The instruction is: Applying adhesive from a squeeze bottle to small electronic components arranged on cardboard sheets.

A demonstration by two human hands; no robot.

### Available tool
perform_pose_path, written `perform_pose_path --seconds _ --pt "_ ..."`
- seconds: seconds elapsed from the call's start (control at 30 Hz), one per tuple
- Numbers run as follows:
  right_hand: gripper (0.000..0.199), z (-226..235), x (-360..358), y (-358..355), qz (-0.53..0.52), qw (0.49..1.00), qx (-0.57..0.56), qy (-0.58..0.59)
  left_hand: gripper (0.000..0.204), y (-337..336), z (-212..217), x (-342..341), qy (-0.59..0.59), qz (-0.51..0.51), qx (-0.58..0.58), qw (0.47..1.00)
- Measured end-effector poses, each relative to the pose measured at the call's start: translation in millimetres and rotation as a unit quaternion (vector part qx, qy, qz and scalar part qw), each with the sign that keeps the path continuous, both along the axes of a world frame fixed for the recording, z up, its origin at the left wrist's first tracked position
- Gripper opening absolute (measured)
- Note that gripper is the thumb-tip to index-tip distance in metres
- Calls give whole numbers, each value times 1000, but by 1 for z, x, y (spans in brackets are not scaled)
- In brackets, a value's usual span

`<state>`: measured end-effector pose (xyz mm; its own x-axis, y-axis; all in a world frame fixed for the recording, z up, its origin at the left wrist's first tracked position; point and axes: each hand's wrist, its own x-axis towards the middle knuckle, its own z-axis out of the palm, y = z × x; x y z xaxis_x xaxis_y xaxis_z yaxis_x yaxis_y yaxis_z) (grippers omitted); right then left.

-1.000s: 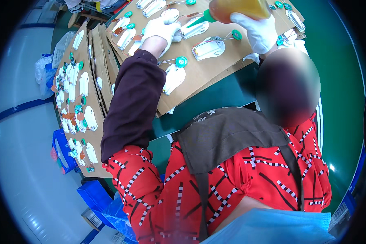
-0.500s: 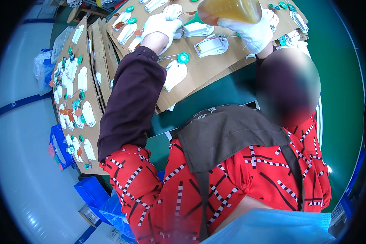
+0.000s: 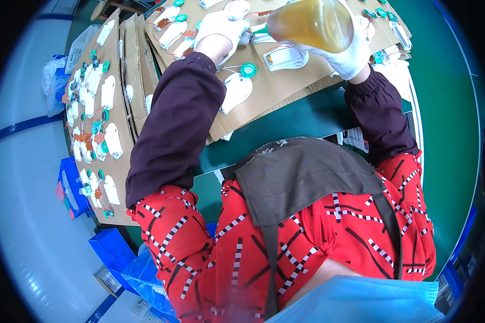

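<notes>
My right hand (image 3: pixel 352 58), in a white glove, grips a squeeze bottle (image 3: pixel 313 25) of amber liquid. The bottle lies tilted almost level, its green nozzle pointing left toward my left hand. My left hand (image 3: pixel 220 31), also gloved, is closed with its fingertips curled together beside the nozzle; what they pinch is hidden. Under the bottle lies a white plastic shell (image 3: pixel 286 58) with wires. Nearer to me, a similar white shell (image 3: pixel 235 92) is wired to a round teal disc (image 3: pixel 248 70). All these parts rest on a brown cardboard sheet (image 3: pixel 275 89).
More wired white shells (image 3: pixel 113 140) cover a second cardboard sheet (image 3: pixel 125 185) on the left. Further shells and green discs lie at the back. The green table edge (image 3: pixel 285 121) runs in front of me. Blue bins (image 3: pixel 113 248) stand at lower left.
The bottle and my right hand have come slightly nearer to me, and the bottle lies more level. My left hand stays about where it was. The whole view has shifted a little.
</notes>
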<state>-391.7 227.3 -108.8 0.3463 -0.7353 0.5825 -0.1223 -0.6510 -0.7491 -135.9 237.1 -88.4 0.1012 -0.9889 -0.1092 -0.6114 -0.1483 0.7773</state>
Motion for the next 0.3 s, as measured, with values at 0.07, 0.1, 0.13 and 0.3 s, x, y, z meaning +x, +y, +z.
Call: perform_pose_path --seconds 0.07,0.1,0.13,0.3 --pt "56 8 0 1 13 1000 -4 10 20 1 -2 -1 28 15 5 999" --pt "52 11 0 3 22 1000 -8 20 20 1 -1 -2 56 25 10 998" --pt "52 13 -2 3 22 1000 -8 21 20 0 -3 -2 56 25 11 998" --pt "48 6 -3 3 15 989 128 -77 20 -18 -33 8 -48 4 -59 997"
